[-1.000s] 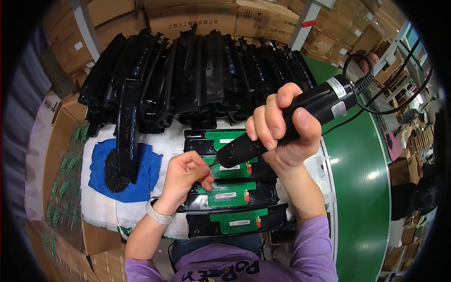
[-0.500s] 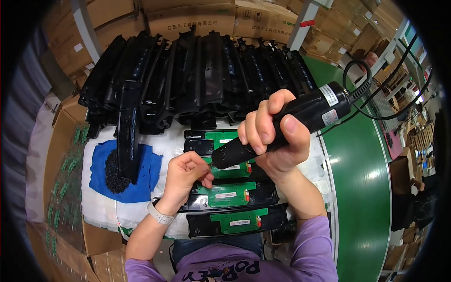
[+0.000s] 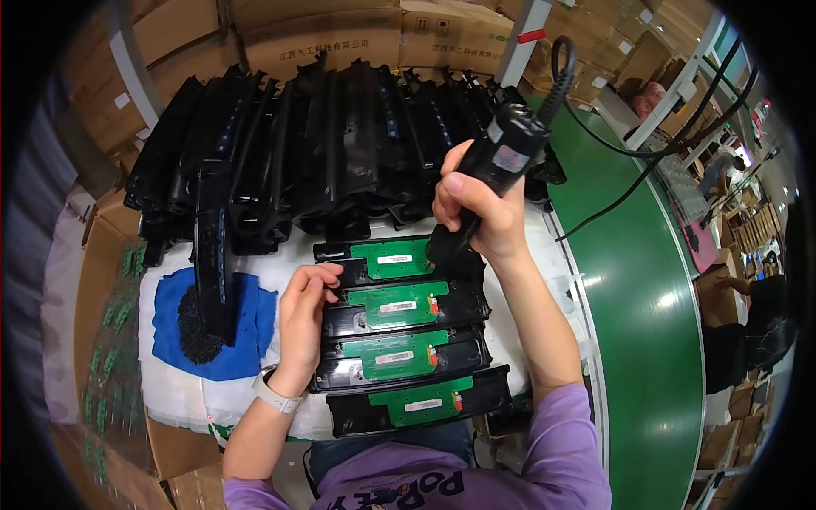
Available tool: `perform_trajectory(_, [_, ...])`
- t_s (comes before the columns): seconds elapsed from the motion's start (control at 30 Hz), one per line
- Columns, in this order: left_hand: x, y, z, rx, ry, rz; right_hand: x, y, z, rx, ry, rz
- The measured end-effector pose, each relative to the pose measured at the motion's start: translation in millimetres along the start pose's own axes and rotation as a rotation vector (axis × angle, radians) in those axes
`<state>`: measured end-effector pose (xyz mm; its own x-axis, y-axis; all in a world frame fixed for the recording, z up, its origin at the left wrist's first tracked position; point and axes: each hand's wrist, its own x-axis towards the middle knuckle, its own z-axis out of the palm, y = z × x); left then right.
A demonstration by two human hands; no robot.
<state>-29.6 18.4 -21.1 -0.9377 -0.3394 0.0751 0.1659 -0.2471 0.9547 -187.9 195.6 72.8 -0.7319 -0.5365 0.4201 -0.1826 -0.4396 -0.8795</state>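
My right hand (image 3: 486, 200) is wrapped round a black corded electric screwdriver (image 3: 507, 143). Its tip comes down on the right end of the green circuit board (image 3: 389, 260) in the farthest black plastic panel (image 3: 331, 252). Fingers loosely bent and a little apart, my left hand (image 3: 308, 299) rests by the left ends of the upper panels, with nothing visible in it. Nearer to me lie more such panels in a row, each with a labelled green board (image 3: 393, 308) and a small red-and-white connector (image 3: 432, 304).
A dense row of black plastic housings (image 3: 340, 144) stands at the back. To the left, a pile of small black screws (image 3: 200, 327) lies on a blue cloth (image 3: 170, 310), with one housing (image 3: 211, 255) leaning over it. A green conveyor belt (image 3: 633, 340) curves along the right.
My right hand has tilted the screwdriver steeper and brought its tip to the farthest board. My left hand has drawn away from the tip to the left and loosened its fingers.
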Motion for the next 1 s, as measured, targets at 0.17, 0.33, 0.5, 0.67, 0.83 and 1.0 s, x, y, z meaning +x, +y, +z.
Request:
perform_trajectory(0.17, [0, 0, 0, -0.196, 0.054, -0.072, 4, 14, -3, -0.019, 0.005, 0.001])
perform_trajectory(0.33, [2, 6, 1, -0.098, 0.038, -0.073, 4, 18, 0, -0.076, 0.017, 0.012])
perform_trajectory(0.5, [4, 11, -2, -0.081, 0.111, -0.022, 3, 20, -2, -0.084, -0.016, 0.022])
perform_trajectory(0.67, [7, 6, -5, 0.502, 0.063, 0.167, 3, 21, -4, -0.080, -0.014, 0.028])
perform_trajectory(0.83, [6, 1, -3, 1.031, -0.035, 0.332, -4, 20, 14, -0.282, -0.068, -0.034])
perform_trajectory(1.0, [3, 4, -3, 1.020, -0.033, 0.351, -1, 18, 24, 0.047, -0.019, -0.034])
